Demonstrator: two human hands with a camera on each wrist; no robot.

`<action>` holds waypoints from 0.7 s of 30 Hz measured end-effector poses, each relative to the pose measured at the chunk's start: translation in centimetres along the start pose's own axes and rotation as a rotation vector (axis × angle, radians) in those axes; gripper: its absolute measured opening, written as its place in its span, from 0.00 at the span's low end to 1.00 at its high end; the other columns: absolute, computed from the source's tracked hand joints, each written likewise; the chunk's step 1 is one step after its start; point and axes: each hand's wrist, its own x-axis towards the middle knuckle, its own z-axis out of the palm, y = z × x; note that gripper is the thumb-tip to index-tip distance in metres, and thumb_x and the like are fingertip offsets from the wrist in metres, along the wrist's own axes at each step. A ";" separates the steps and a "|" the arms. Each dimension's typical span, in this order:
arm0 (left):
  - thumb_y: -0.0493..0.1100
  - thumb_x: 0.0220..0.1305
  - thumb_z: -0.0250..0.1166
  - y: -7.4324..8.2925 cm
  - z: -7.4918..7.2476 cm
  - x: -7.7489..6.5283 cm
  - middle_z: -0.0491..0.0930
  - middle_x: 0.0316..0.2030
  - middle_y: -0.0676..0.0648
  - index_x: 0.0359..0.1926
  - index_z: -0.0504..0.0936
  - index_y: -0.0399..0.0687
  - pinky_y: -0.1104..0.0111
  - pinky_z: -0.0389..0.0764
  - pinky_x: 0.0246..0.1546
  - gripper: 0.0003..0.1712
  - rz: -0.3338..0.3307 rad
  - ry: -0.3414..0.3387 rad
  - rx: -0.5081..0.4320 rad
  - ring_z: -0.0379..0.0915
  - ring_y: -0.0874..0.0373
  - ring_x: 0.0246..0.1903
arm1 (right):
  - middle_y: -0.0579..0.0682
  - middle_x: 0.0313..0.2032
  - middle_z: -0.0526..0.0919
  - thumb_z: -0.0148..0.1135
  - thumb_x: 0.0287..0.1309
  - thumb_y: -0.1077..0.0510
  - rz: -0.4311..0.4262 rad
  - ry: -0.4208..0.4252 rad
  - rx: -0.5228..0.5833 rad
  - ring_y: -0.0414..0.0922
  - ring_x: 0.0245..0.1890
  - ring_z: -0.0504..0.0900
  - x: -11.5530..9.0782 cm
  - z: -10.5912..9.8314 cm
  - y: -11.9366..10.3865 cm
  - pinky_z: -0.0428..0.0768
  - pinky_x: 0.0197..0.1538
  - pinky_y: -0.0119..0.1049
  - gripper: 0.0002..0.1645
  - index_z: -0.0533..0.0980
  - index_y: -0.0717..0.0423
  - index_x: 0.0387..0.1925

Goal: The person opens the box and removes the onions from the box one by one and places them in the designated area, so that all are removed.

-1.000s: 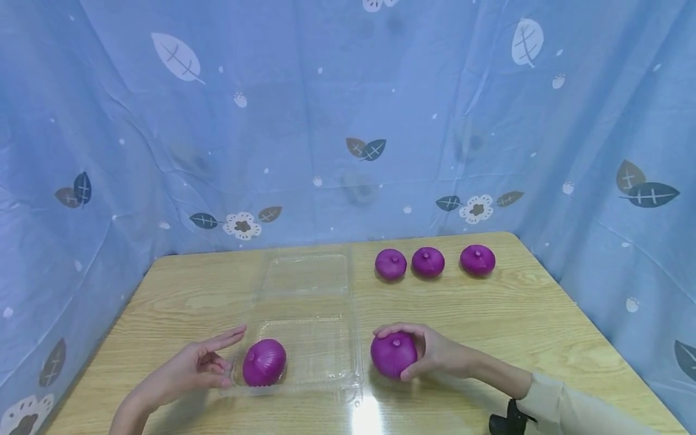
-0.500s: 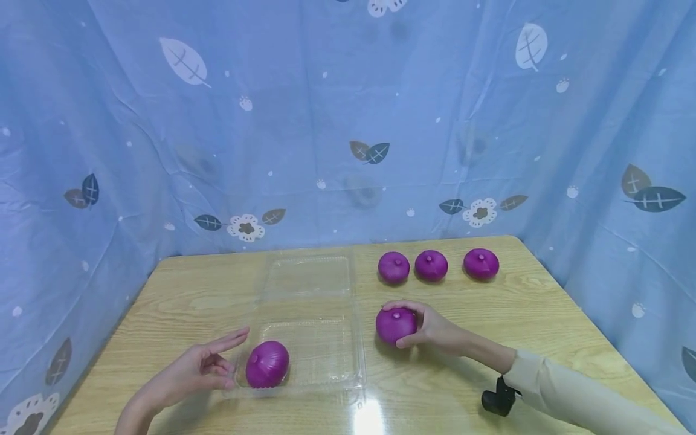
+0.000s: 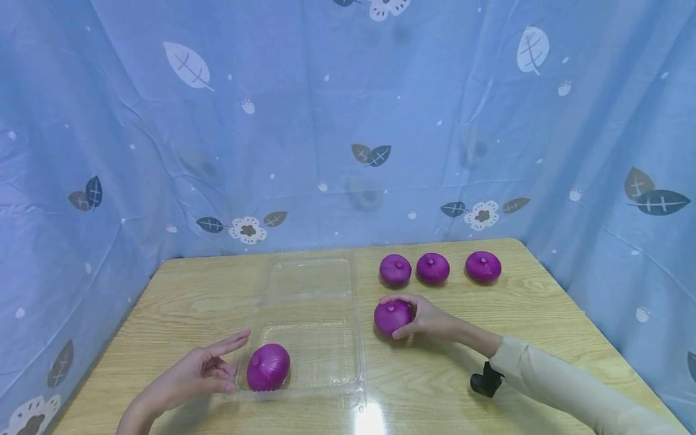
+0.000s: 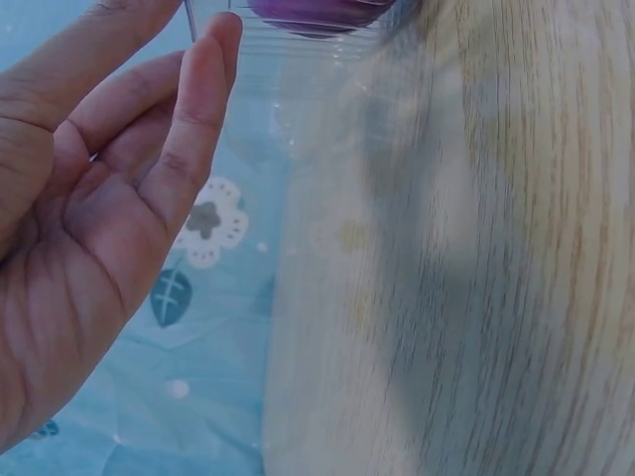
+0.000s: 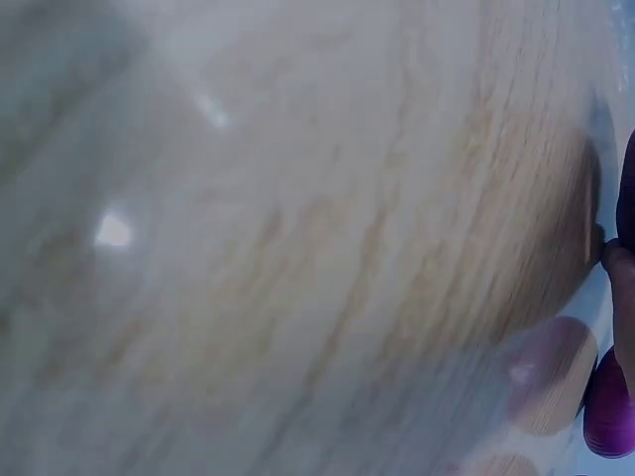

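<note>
My right hand [image 3: 424,317] curls its fingers and thumb round a purple onion [image 3: 389,319], right of a clear plastic container [image 3: 356,356]. The onion's stub points up, and it is close over the table. In the right wrist view only a thumb [image 5: 623,297] shows at the right edge. My left hand [image 3: 198,371] pinches the container's near-left rim between thumb and curled fingers, with its index finger stretched out above. Another purple onion [image 3: 269,367] lies tilted inside the container's near-left corner, its stub toward that hand. The left wrist view shows the left hand [image 4: 109,188] beside the container wall.
Three more purple onions, one left [image 3: 395,270], one middle [image 3: 433,269] and one right [image 3: 483,267], stand in a row at the back right. The container's open lid [image 3: 310,278] lies behind its base. Blue curtains [image 3: 321,121] surround the wooden table [image 3: 185,302].
My right hand has carried its onion away from the near edge, toward the back row. The left hand stays at the container's rim. The head view has shifted slightly.
</note>
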 end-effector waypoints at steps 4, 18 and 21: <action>0.35 0.59 0.66 0.0 0.1 0.0 0.65 0.62 0.70 0.70 0.52 0.30 0.68 0.83 0.38 0.44 0.006 0.000 0.004 0.78 0.61 0.38 | 0.60 0.62 0.68 0.74 0.45 0.64 0.015 -0.001 -0.026 0.56 0.55 0.72 0.3 -0.2 0.0 0.84 0.39 0.46 0.38 0.71 0.57 0.61; 0.35 0.59 0.66 0.0 0.0 0.0 0.63 0.63 0.72 0.70 0.53 0.29 0.69 0.82 0.38 0.44 0.008 0.007 0.021 0.77 0.62 0.38 | 0.62 0.63 0.66 0.68 0.49 0.67 -0.011 -0.045 -0.100 0.60 0.57 0.71 0.4 -1.3 -0.2 0.76 0.55 0.50 0.38 0.66 0.55 0.63; 0.35 0.59 0.66 0.0 0.0 0.0 0.63 0.63 0.72 0.70 0.53 0.29 0.69 0.82 0.38 0.44 0.002 0.007 0.022 0.77 0.61 0.38 | 0.62 0.62 0.66 0.69 0.49 0.67 -0.031 -0.045 -0.116 0.61 0.57 0.70 0.1 -1.6 -0.2 0.76 0.56 0.51 0.38 0.67 0.56 0.63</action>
